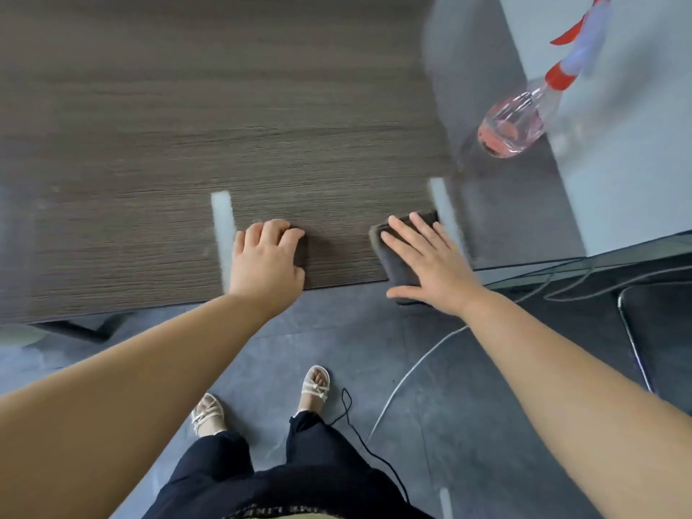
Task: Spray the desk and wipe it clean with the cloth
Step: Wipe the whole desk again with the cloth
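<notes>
While cloth [398, 269] is lying beneath the outspread right hand [430, 264] at desk [187, 144] edge, left hand [266, 256] is resting curled, empty.

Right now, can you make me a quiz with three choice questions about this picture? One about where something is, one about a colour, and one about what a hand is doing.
1. Where is the cloth?
A. on the floor by the feet
B. under the right hand, at the front edge of the desk
C. in a bucket

2. What colour is the liquid in the spray bottle?
A. green
B. blue
C. pink

3. What is the right hand doing?
A. lying flat on the cloth, fingers spread
B. gripping the spray bottle
C. making a fist in the air

Answers:
1 B, since the dark cloth shows between the fingers and the thumb, right at the desk's edge.
2 C, since the clear bottle shows pink at its bottom.
3 A, since all the fingers are straight on the cloth and the bottle stands apart, untouched.
</notes>
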Demonstrator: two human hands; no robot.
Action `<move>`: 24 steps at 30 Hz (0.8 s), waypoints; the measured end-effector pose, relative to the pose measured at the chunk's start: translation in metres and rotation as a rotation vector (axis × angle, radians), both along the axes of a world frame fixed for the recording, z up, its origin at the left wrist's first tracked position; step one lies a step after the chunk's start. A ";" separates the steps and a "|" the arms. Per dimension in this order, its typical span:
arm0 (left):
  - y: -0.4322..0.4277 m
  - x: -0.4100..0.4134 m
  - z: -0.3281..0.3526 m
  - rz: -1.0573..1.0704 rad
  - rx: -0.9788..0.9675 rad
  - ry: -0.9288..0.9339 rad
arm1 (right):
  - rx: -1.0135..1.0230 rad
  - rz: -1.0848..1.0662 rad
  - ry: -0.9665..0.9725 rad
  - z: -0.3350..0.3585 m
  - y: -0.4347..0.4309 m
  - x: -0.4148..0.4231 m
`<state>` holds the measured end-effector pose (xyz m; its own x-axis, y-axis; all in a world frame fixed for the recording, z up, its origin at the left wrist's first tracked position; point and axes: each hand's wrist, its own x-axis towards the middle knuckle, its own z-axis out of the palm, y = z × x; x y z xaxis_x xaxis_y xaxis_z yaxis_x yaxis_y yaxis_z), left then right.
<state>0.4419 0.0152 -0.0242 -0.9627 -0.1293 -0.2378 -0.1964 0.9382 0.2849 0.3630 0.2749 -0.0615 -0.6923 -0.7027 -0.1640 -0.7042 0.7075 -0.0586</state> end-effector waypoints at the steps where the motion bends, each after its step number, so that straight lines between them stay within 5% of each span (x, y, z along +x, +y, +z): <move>1: 0.009 -0.006 0.001 -0.032 0.006 -0.011 | 0.034 -0.078 -0.036 0.004 0.026 -0.007; 5: 0.035 -0.026 0.001 -0.137 0.008 -0.032 | 0.113 -0.219 -0.200 0.019 0.033 -0.018; 11: 0.035 -0.043 0.002 -0.095 0.021 -0.025 | 0.001 -0.182 -0.185 0.018 -0.059 -0.019; 18: 0.033 -0.070 0.002 -0.129 0.026 -0.061 | 0.048 -0.188 -0.188 0.022 -0.006 -0.007; 24: 0.035 -0.114 0.004 -0.169 0.041 -0.054 | 0.028 -0.362 -0.206 0.021 -0.035 -0.118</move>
